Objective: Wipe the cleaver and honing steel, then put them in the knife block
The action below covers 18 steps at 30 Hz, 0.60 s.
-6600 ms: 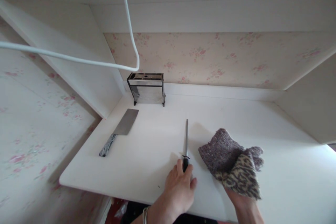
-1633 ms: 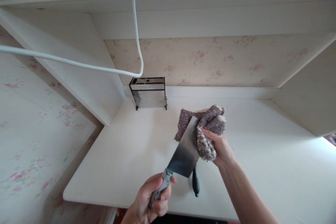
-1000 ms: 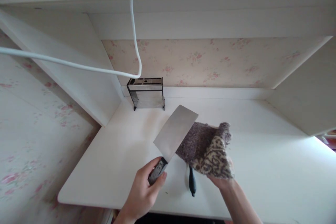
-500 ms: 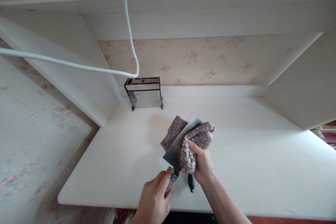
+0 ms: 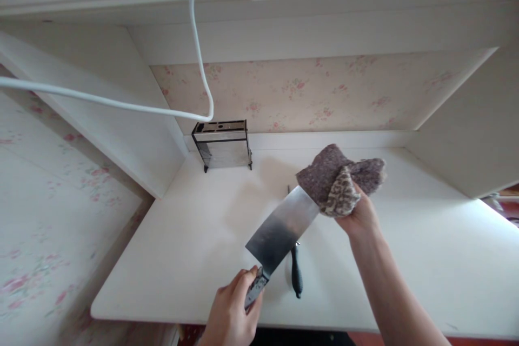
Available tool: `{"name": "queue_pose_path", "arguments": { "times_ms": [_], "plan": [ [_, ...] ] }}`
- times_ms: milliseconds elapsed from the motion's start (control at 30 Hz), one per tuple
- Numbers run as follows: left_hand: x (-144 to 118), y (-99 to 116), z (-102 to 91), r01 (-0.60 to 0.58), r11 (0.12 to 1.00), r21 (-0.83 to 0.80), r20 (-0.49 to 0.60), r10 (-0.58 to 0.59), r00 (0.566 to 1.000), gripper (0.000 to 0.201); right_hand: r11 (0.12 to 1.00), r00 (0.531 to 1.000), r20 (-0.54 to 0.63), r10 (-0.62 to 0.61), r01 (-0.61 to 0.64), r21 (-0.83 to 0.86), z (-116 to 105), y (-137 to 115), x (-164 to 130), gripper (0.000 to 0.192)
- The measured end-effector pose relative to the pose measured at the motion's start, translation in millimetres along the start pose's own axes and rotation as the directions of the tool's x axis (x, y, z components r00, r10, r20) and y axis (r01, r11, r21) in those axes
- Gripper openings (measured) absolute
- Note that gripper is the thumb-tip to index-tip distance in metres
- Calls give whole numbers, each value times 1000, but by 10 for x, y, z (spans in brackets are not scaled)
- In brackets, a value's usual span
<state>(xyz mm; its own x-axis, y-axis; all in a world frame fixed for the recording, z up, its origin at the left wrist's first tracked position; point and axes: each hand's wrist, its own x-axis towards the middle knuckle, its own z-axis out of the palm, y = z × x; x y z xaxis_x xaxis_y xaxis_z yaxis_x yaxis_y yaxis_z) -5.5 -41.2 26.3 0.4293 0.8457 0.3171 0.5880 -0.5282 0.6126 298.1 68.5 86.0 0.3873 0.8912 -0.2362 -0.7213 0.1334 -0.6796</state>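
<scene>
White worktop (image 5: 194, 238) under cabinets | cleaver (image 5: 281, 227) gripped by its handle in left hand (image 5: 232, 316), blade angled up-right | far blade end wrapped by cloth (image 5: 338, 184) clutched in right hand (image 5: 359, 216)

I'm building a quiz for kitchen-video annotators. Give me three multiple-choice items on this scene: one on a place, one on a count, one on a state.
1. Where does the knife block stand?
A. back left corner of the counter
B. front right edge
C. on the shelf

2. How many knives are in the left hand?
A. none
B. one
C. two

3. The cleaver is
A. flat on the counter
B. slotted in the block
C. held up, cloth at its tip

Answers: A, it stands by the wall; B, only the cleaver; C, the right hand presses the cloth there.
</scene>
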Motion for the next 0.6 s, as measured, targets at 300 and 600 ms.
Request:
{"name": "queue_pose_path", "arguments": {
  "times_ms": [300,600],
  "plan": [
    [197,40,167,75,996,37,-156,-69,985,28,977,978,-1,210,-210,40,-363,283,-387,26],
    [350,138,355,12,977,213,-127,15,992,32,932,924,120,363,-362,-33,104,877,-896,36]
  ]
}}
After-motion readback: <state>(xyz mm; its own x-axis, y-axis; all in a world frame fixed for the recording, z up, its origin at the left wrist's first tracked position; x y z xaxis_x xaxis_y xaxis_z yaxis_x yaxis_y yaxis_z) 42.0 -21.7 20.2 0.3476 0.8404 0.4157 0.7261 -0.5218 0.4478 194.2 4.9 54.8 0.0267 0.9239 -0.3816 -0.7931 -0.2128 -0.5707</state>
